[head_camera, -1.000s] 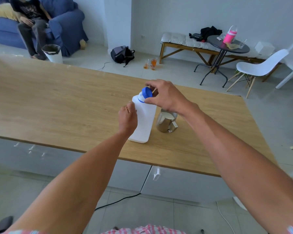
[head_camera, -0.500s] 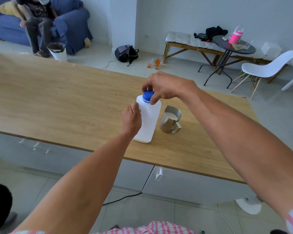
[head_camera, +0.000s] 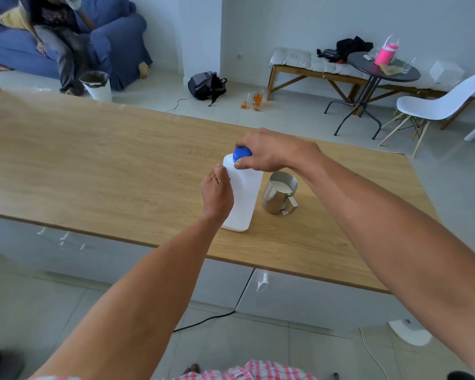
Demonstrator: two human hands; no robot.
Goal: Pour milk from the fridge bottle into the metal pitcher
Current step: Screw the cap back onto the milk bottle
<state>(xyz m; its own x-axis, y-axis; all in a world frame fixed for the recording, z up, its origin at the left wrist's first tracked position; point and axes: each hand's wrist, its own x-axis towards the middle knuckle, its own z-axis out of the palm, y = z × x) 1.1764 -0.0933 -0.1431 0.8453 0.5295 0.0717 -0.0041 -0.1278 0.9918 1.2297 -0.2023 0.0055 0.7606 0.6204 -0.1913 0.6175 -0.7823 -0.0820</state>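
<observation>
A white plastic milk bottle (head_camera: 244, 198) stands upright on the wooden table (head_camera: 107, 165), near its front edge. My left hand (head_camera: 217, 192) grips the bottle's left side. My right hand (head_camera: 269, 150) is closed from above on the blue cap (head_camera: 241, 153), which sits on the bottle's neck. Just right of the bottle stands the metal pitcher (head_camera: 278, 193), with white milk inside and its handle toward me. The bottle and the pitcher are close but apart.
Grey drawers run under the table's front edge. Behind the table are a white bin (head_camera: 97, 85), a backpack (head_camera: 206, 85), glasses on the floor (head_camera: 254, 101), a round dark table (head_camera: 381, 68), a white chair (head_camera: 439, 105) and a person on a blue sofa (head_camera: 113, 39).
My right hand has brought the blue cap down from beside the neck onto it and turned over it. The left hand kept its hold on the bottle. The camera moved slightly.
</observation>
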